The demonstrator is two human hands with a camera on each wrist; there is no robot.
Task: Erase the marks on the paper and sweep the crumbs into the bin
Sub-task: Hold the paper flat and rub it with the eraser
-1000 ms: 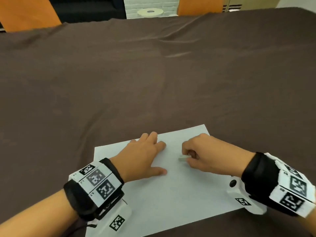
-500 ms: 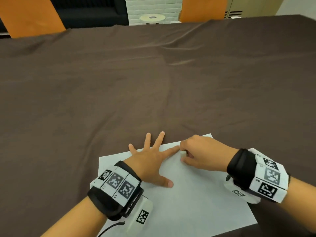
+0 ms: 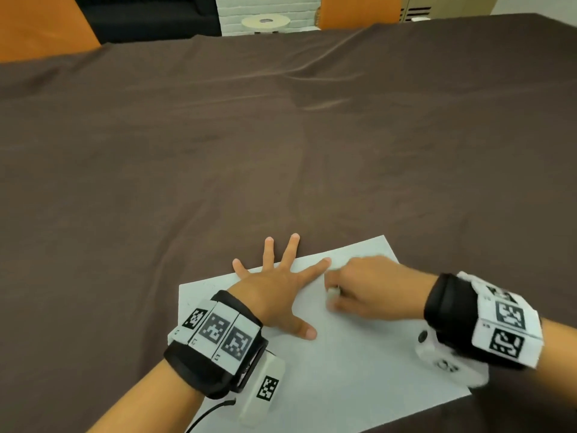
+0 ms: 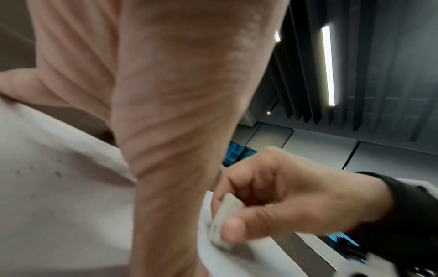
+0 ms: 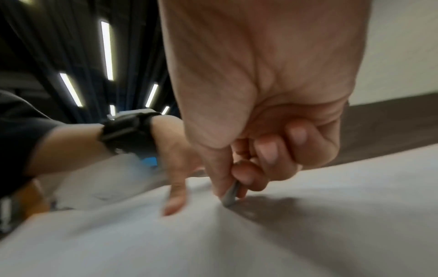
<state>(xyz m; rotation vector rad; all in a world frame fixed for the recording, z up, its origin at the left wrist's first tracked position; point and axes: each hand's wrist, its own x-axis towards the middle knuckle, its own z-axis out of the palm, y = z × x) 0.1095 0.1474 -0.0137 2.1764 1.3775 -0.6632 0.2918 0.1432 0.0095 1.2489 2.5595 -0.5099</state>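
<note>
Since half a second ago the right hand point(image 3: 371, 289) has slid back toward six o'clock, and the eraser point(image 3: 332, 292) now shows below the left forefinger tip instead of beside it. Over on the left, the left hand point(image 3: 274, 285) lies flat with its grip released, fingers fanned toward twelve o'clock, two tips past the sheet's far edge, thumb pointing to three o'clock. It presses the paper point(image 3: 343, 379) onto the brown-clothed surface point(image 3: 281, 151). Small dark crumbs point(image 4: 58, 173) speckle the sheet at the nine o'clock side of the left wrist view. Moving right, the right-hand grip is grasping the eraser between thumb and curled fingers point(image 5: 246, 174), its lower end touching the paper.
</note>
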